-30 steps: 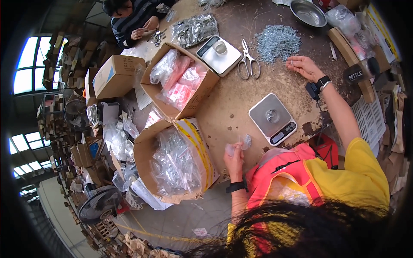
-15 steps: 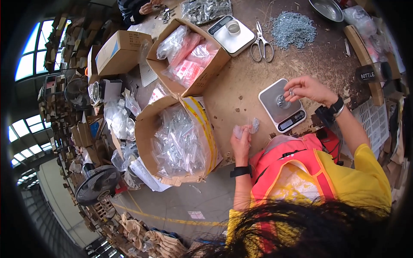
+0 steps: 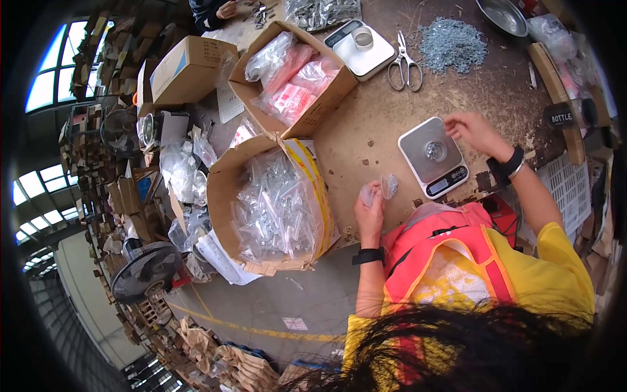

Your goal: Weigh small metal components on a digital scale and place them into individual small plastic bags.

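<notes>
In my left hand (image 3: 370, 212), fingers closed, is a small clear plastic bag (image 3: 390, 187) with small greyish metal pieces inside. More clear plastic shows between these fingers. To the right, a white digital scale (image 3: 413, 149) carries a small clear round dish (image 3: 435, 151) containing shiny metal pieces. My right hand (image 3: 478, 135) is over the scale's far right edge, apart from the dish. Its fingers are loosely bent and spread, and I see nothing in them.
Left stands a carton (image 3: 222, 215) of filled clear bags; beyond it, another carton (image 3: 333, 95) holds red-and-white bags. Farther back are a second scale (image 3: 375, 57), scissors (image 3: 405, 68), a pile of small metal parts (image 3: 452, 44) and a metal bowl (image 3: 503, 16). A black bottle (image 3: 567, 115) stands right.
My right hand has moved right and away from the dish, its fingers loosening from a pinch. More metal pieces show in the dish. My left hand keeps the bag. The view has shifted slightly.
</notes>
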`<state>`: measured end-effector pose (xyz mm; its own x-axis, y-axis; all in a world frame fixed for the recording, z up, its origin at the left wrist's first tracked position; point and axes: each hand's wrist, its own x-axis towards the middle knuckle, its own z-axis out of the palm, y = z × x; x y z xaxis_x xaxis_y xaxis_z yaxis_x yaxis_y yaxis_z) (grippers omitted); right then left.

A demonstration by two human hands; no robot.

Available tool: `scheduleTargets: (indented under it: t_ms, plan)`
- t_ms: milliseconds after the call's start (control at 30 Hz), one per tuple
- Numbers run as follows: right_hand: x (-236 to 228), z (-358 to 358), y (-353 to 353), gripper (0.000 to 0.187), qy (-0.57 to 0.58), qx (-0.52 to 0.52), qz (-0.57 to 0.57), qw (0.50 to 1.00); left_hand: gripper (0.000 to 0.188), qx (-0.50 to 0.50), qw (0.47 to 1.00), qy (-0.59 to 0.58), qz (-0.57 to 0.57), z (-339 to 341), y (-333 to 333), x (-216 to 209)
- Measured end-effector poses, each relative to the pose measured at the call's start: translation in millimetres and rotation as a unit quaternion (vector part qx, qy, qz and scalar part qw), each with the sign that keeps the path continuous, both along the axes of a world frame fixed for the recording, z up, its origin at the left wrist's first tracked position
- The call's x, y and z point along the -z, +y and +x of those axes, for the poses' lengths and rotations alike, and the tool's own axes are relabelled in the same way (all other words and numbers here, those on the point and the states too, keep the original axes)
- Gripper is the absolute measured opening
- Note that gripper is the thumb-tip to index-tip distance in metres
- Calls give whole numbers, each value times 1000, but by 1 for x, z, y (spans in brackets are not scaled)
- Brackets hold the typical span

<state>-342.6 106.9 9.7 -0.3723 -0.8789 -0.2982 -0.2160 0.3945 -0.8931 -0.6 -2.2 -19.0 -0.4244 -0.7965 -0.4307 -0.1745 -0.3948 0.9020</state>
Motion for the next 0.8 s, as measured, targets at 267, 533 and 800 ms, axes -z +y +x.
scheduleTargets:
  t_ms: [267, 533, 800]
  plan:
    - [-46, 19, -44, 30, 294, -204, -194, 913, 10, 59, 997, 54, 13, -7, -9, 3]
    - [4, 110, -52, 15, 190, -300, -227, 907, 9, 77, 993, 39, -78, -13, -9, -3]
    - [12, 114, -58, 16, 71, -193, -187, 961, 10, -10, 998, 38, -39, -3, -2, 16]
